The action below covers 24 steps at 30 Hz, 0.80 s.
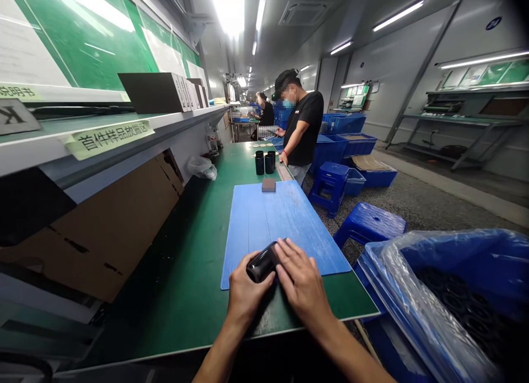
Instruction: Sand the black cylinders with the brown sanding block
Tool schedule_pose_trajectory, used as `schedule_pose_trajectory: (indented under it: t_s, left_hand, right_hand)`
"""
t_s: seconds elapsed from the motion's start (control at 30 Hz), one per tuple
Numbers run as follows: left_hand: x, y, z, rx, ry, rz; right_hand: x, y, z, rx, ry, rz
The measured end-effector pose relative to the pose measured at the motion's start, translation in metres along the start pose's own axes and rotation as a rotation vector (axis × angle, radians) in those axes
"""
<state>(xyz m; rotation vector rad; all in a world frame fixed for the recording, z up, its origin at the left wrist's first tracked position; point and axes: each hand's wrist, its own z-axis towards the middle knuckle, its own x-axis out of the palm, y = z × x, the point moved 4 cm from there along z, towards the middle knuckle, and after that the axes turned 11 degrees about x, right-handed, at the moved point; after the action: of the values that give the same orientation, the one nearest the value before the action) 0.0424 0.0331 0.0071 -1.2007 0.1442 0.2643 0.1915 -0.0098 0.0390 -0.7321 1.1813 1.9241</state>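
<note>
Black cylinder [260, 266] tilts in my left hand [244, 286], gripped; my right hand [301, 275] rests, fingers extended, against its far end. Ahead, a brown block [268, 185] lies on the blue mat [289, 217].

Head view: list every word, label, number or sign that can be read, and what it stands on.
"首件样品放置区": yellow-green label on the shelf edge.
"说明书": second label, at the picture's left edge.
"K", turned: grey block.
Probably "24", slightly blurred: round wall sign.
Too small or blurred to read: print on the boxes, papers, black shirt.
</note>
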Motion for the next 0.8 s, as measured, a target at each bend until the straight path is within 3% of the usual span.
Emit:
schedule_pose_trajectory:
  t_s: [0.1, 0.2, 0.33, 0.43, 0.53, 0.67, 0.77, 0.8]
  left_hand:
    - [0.001, 0.001, -0.001, 0.004, 0.008, -0.020]
    - [0.001, 0.000, -0.002, 0.040, 0.009, -0.016]
    - [0.003, -0.001, -0.001, 0.054, 0.022, -0.024]
    - [0.002, 0.001, -0.001, 0.041, 0.010, -0.006]
    - [0.002, 0.003, 0.000, 0.028, 0.007, -0.033]
    - [0.003, 0.006, 0.001, 0.012, 0.009, -0.026]
    - [0.004, 0.007, 0.002, 0.000, 0.017, -0.071]
    - [0.004, 0.007, 0.002, -0.004, 0.012, -0.058]
  right_hand:
    - [0.000, 0.004, 0.000, -0.055, 0.062, 0.009]
    - [-0.004, 0.001, 0.005, 0.020, 0.028, 0.019]
    - [-0.003, 0.003, 0.007, -0.015, 0.082, 0.024]
    - [-0.004, 0.001, 0.007, 0.069, 0.031, 0.017]
    - [-0.002, 0.007, 0.007, -0.014, 0.082, 0.021]
    - [-0.006, 0.004, 0.014, 0.121, 0.012, 0.015]
    - [-0.002, 0.012, 0.014, 0.004, 0.099, 0.030]
    - [-0.002, 0.011, 0.015, 0.045, 0.082, 0.026]
